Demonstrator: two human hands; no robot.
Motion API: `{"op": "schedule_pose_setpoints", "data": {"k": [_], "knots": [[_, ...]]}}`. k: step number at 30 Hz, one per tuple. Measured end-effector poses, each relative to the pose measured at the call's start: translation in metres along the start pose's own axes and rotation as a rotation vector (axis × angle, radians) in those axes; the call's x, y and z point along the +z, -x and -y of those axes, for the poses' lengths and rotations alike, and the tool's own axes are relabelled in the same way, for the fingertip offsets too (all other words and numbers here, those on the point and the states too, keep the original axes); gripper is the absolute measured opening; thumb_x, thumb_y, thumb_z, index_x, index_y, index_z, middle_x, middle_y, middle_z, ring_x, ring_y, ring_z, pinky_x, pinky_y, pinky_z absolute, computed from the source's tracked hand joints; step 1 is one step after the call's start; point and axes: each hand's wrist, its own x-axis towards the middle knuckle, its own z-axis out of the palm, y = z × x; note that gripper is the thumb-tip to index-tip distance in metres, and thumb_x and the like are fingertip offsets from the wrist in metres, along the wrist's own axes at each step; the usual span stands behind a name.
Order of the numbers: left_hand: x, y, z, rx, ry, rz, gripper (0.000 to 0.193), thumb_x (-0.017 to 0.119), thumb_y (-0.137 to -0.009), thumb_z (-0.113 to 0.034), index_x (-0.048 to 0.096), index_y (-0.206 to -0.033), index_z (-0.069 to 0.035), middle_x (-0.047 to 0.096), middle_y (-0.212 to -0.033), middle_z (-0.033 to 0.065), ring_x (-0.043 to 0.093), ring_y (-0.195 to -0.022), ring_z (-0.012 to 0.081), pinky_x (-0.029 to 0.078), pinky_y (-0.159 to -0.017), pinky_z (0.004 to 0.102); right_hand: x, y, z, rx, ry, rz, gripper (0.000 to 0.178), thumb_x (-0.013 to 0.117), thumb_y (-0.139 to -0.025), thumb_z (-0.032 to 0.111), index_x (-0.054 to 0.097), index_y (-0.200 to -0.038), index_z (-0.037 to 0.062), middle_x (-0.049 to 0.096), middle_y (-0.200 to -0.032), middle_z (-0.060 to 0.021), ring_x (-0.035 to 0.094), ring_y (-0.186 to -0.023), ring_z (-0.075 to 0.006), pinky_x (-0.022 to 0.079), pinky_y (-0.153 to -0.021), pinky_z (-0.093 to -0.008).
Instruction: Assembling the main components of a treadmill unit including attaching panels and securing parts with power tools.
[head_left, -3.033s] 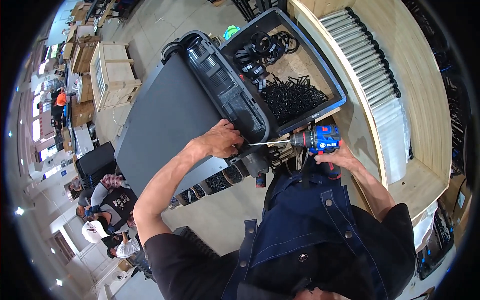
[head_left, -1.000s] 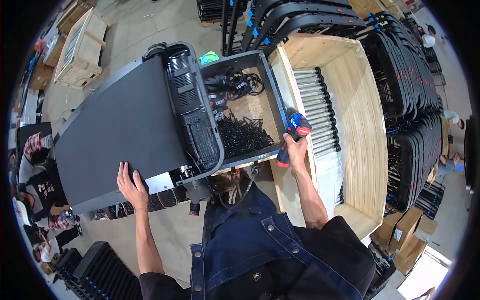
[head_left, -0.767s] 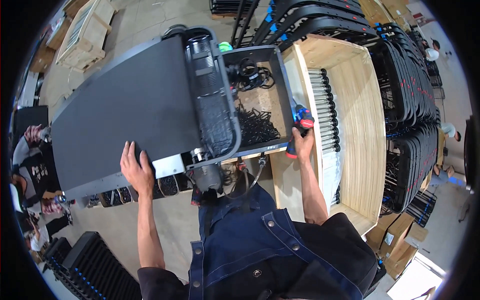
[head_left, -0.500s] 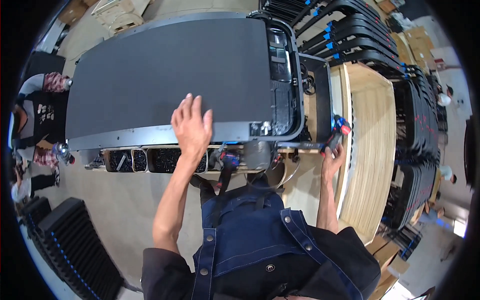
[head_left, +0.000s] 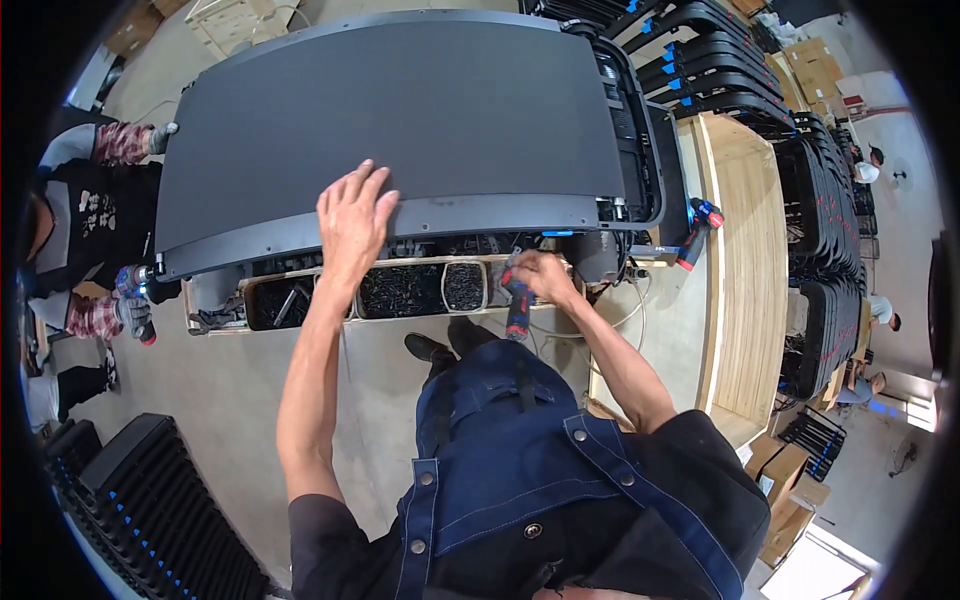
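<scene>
A treadmill deck with a black belt [head_left: 400, 110] and dark grey side rails lies in front of me. My left hand [head_left: 353, 215] rests on its near edge, fingers spread flat over the belt and rail. My right hand [head_left: 543, 275] is at the near side, fingers curled round the upper end of a red-and-black cordless driver [head_left: 518, 308] that hangs downward beside the parts bins. Its fingertips are partly hidden. A second red-and-blue cordless driver [head_left: 697, 235] lies to the right, by the wooden crate's edge.
Parts bins with dark screws [head_left: 400, 293] line the deck's near side. A deep wooden crate [head_left: 745, 270] stands at right, near stacked black frames [head_left: 830, 210]. At left, a co-worker's gloved hand [head_left: 133, 318] is beside another driver [head_left: 130, 280]. Black parts [head_left: 140, 480] are stacked lower left.
My right hand has let go of the driver at the right and moved left to the other one. My left hand stays on the deck, and the deck sits farther right in view.
</scene>
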Motion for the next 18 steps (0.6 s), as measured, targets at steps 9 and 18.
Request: {"op": "schedule_pose_setpoints", "data": {"k": [9,18], "knots": [[0.002,0.014,0.041,-0.053,-0.063,-0.058,0.038,0.063,-0.097,-0.024,0.063,-0.134,-0.015,0.057,-0.143,0.0046,0.053,-0.130,0.0259,0.037,-0.112,0.0430,0.051,-0.074,-0.110,0.485,0.334,-0.500,0.047,0.084,-0.077,0.036,0.066,-0.106,0.0040,0.072,-0.104,-0.0169,0.069,-0.099,-0.0317,0.053,-0.087,-0.0428],[-0.006,0.005,0.048,-0.073,-0.083,-0.056,0.036,0.061,-0.094,-0.018,0.067,-0.129,-0.011,0.061,-0.140,0.0068,0.056,-0.126,0.0266,0.038,-0.111,0.0430,0.088,-0.081,-0.145,0.192,0.520,-0.527,0.038,0.063,-0.094,0.029,0.065,-0.125,0.0081,0.068,-0.122,-0.0129,0.063,-0.116,-0.0297,0.049,-0.100,-0.0427]]}}
